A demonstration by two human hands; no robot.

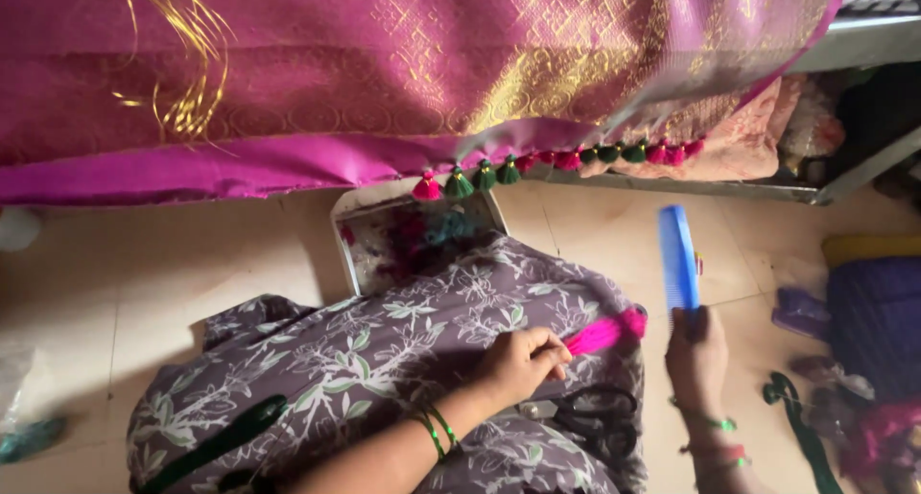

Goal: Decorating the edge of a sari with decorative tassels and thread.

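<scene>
My left hand pinches a bright pink tuft of thread against my lap, which is covered by grey floral cloth. My right hand holds a blue comb upright, just right of the pink thread and apart from it. Black scissors lie on my lap below the left hand. Above hangs a magenta and gold fabric with a row of pink and green tassels along its edge.
A white tray with pink and teal thread scraps sits on the tiled floor beyond my lap. Green thread and dark purple and yellow cloth lie at the right. A metal frame runs behind the tassels.
</scene>
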